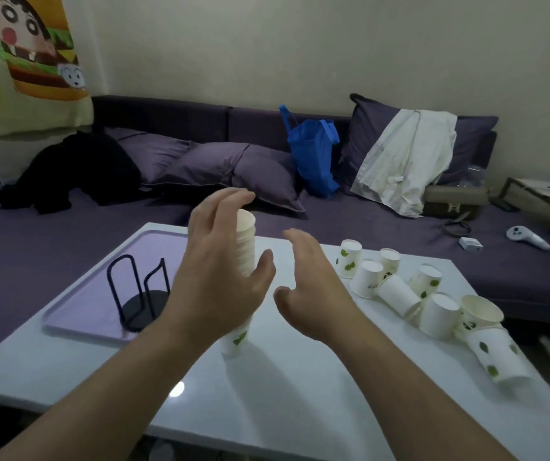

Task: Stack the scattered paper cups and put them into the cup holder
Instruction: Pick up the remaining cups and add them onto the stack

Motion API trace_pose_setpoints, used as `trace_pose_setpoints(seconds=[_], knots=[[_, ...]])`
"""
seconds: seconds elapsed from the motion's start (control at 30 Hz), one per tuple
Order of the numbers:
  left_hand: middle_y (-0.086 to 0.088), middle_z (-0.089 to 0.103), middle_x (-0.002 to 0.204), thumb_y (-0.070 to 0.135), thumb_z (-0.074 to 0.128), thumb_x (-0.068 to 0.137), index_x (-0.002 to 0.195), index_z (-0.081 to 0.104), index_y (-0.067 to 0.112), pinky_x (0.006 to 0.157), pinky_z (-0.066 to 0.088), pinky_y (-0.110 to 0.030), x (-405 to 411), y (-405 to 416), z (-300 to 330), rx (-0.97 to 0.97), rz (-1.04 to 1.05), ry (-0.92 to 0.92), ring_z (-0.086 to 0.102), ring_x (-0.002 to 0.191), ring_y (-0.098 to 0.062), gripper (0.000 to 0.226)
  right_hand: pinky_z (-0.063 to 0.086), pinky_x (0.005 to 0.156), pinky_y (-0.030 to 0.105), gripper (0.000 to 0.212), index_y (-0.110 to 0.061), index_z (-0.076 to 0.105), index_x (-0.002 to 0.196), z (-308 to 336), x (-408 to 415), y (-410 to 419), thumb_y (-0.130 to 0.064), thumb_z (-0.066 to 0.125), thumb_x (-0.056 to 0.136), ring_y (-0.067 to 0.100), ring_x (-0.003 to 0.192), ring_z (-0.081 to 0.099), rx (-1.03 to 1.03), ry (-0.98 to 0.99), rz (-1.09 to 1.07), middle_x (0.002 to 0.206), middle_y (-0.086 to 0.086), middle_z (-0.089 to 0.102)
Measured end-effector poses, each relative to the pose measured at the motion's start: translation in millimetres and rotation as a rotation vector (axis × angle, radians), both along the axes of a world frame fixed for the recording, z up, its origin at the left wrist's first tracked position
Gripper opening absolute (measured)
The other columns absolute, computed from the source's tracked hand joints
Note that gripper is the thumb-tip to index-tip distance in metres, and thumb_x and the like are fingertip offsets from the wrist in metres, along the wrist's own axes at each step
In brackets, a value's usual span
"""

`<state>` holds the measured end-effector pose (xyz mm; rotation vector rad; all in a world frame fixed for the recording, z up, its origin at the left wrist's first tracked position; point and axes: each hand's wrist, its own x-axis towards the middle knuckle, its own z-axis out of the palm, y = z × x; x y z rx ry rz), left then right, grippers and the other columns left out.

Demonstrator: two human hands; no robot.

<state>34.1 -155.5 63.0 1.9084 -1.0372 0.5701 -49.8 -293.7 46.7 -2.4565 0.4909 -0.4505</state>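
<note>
We see a tall stack of white paper cups with green leaf prints (pixel 244 247) standing upright on the glossy white table (pixel 267 394), roughly midway between its left and right edges. The left hand (pixel 220 277) is in front of the stack, fingers spread and loosely curved — the thumb lies near the stack's right side and the fingertips reach past its rim, but we cannot tell whether any of them touch the cups. The right hand (pixel 313 287) hovers just beside the stack on its right, fingers straight and relaxed, holding nothing and apart from the cups.

Toward the table's left edge lies a flat lilac rectangular tray (pixel 77 314), and on it stands the black wire cup holder with a round base (pixel 140 291), with no cup in it. Along the table's right edge a cluster of loose white paper cups (pixel 409 291) is scattered — some stand upside down, some lie tipped on their sides, and one cup on its side (pixel 496 357) lies nearest the front right corner.

Behind the table runs a dark purple sofa (pixel 366 221) with purple cushions (pixel 233 171). On it we see a blue bag (pixel 313 154), a white garment (pixel 406 154) draped over a cushion, a black heap of clothing (pixel 77 171), a brown handbag (pixel 453 201) and a white handheld controller (pixel 526 237).
</note>
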Motion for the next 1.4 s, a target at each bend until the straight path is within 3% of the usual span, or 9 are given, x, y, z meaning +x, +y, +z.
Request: trace_pose_setpoints(seconds=[0.13, 0.3, 0.47, 0.57, 0.67, 0.77, 0.97, 1.07, 1.4], knots=[[0.000, 0.060, 0.138, 0.015, 0.083, 0.082, 0.134, 0.059, 0.017, 0.105, 0.047, -0.025, -22, -28, -19, 0.129, -0.069, -0.179, 0.053, 0.125, -0.017, 0.058, 0.040, 0.106, 0.026, 0.073, -0.018, 0.030, 0.160, -26, -13, -31, -0.009, 0.064, 0.095, 0.018, 0.144, 0.044, 0.065, 0.126, -0.230, 0.167, -0.003, 0.028], [-0.010, 0.065, 0.131, 0.004, 0.078, 0.080, 0.134, 0.063, 0.006, 0.113, 0.043, -0.038, -32, -57, -32, 0.236, 0.001, -0.298, 0.056, 0.123, -0.026, 0.056, 0.044, 0.104, 0.034, 0.070, -0.012, 0.032, 0.159, -51, -21, -79, -0.012, 0.059, 0.095, 0.026, 0.140, 0.046, 0.092, 0.213, -0.337, 0.162, 0.004, 0.034], [-0.014, 0.063, 0.126, 0.008, 0.072, 0.079, 0.127, 0.066, 0.006, 0.101, 0.038, -0.037, -31, -42, -7, 0.006, 0.120, -0.397, 0.055, 0.119, -0.031, 0.048, 0.047, 0.093, 0.034, 0.056, -0.018, 0.049, 0.144, -47, 2, -92, -0.008, 0.058, 0.089, 0.020, 0.115, 0.055, 0.108, -0.065, -0.358, 0.139, 0.001, 0.049], [-0.015, 0.047, 0.145, 0.031, 0.070, 0.081, 0.140, 0.058, 0.016, 0.114, 0.029, -0.041, 1, -34, 13, -0.033, 0.288, -0.251, 0.040, 0.138, -0.032, 0.062, 0.050, 0.094, 0.027, 0.075, -0.032, 0.042, 0.152, -41, 24, -73, -0.002, 0.061, 0.086, 0.014, 0.121, 0.051, 0.237, -0.179, -0.162, 0.142, -0.004, 0.044], [-0.005, 0.047, 0.153, 0.053, 0.062, 0.088, 0.145, 0.058, 0.022, 0.117, 0.034, -0.046, 38, -37, 11, 0.149, 0.304, -0.031, 0.037, 0.146, -0.029, 0.065, 0.047, 0.075, 0.016, 0.089, -0.042, 0.033, 0.158, -46, 36, -58, -0.002, 0.062, 0.083, 0.010, 0.120, 0.051, 0.222, -0.140, -0.058, 0.150, -0.009, 0.038], [0.001, 0.060, 0.139, 0.035, 0.067, 0.095, 0.142, 0.062, 0.020, 0.098, 0.040, -0.033, 47, -34, -5, 0.197, 0.256, -0.010, 0.046, 0.133, -0.024, 0.050, 0.045, 0.076, 0.014, 0.086, -0.040, 0.036, 0.157, -51, 38, -56, -0.002, 0.061, 0.084, 0.011, 0.120, 0.052, 0.255, -0.137, -0.075, 0.149, -0.008, 0.039], [0.006, 0.058, 0.139, 0.025, 0.068, 0.097, 0.143, 0.060, 0.023, 0.090, 0.041, -0.031, 42, -25, -8, 0.186, 0.265, -0.042, 0.044, 0.132, -0.021, 0.047, 0.045, 0.079, 0.014, 0.080, -0.037, 0.038, 0.156, -57, 30, -53, 0.000, 0.061, 0.089, 0.016, 0.135, 0.050, 0.253, -0.090, -0.083, 0.151, -0.007, 0.039], [0.007, 0.058, 0.142, 0.025, 0.068, 0.097, 0.145, 0.060, 0.024, 0.094, 0.044, -0.033, 36, -23, -6, 0.184, 0.211, -0.024, 0.042, 0.135, -0.020, 0.049, 0.045, 0.086, 0.017, 0.079, -0.035, 0.038, 0.156, -58, 23, -51, 0.001, 0.060, 0.089, 0.016, 0.137, 0.049, 0.248, -0.078, -0.080, 0.150, -0.007, 0.039], [-0.004, 0.063, 0.141, 0.028, 0.079, 0.087, 0.142, 0.065, 0.017, 0.111, 0.041, -0.050, 14, -31, 7, 0.224, 0.192, -0.166, 0.053, 0.132, -0.033, 0.057, 0.043, 0.072, 0.017, 0.067, -0.023, 0.039, 0.154, -73, 8, -85, -0.006, 0.058, 0.092, 0.010, 0.108, 0.052, 0.197, -0.020, -0.169, 0.150, -0.006, 0.040]])
